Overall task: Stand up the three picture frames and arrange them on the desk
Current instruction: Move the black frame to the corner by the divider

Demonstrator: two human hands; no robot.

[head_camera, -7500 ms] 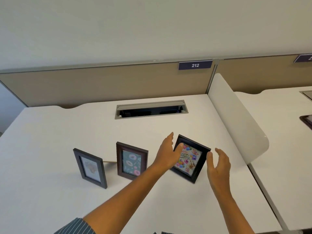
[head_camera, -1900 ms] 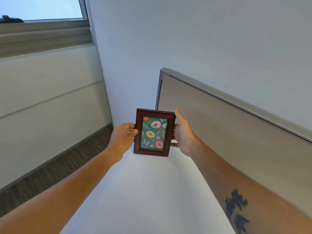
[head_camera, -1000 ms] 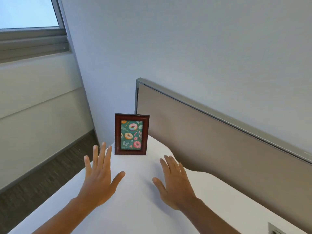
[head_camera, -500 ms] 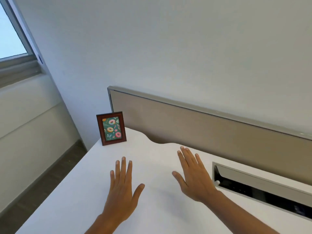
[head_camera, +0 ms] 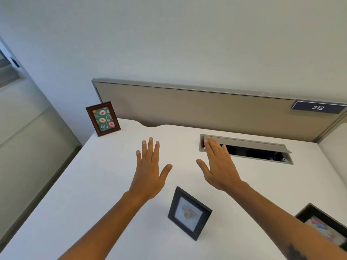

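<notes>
A brown frame with a donut picture (head_camera: 102, 118) stands upright at the desk's far left corner. A small dark frame with a pale picture (head_camera: 189, 212) stands near the front, between my forearms. A black frame with a colourful picture (head_camera: 324, 225) shows at the right edge, partly hidden by my right forearm. My left hand (head_camera: 150, 171) and my right hand (head_camera: 218, 165) hover flat over the white desk (head_camera: 84, 184), fingers spread, holding nothing.
A grey cable tray slot (head_camera: 246, 149) with its lid raised lies under my right fingertips. A beige partition (head_camera: 206, 109) with a "212" sign (head_camera: 317, 107) runs along the back. The desk's left edge drops to the floor.
The brown frame has been set down at the far left corner and released. Both hands have drawn back with open palms, and the view has swung right, bringing the other two frames into sight.
</notes>
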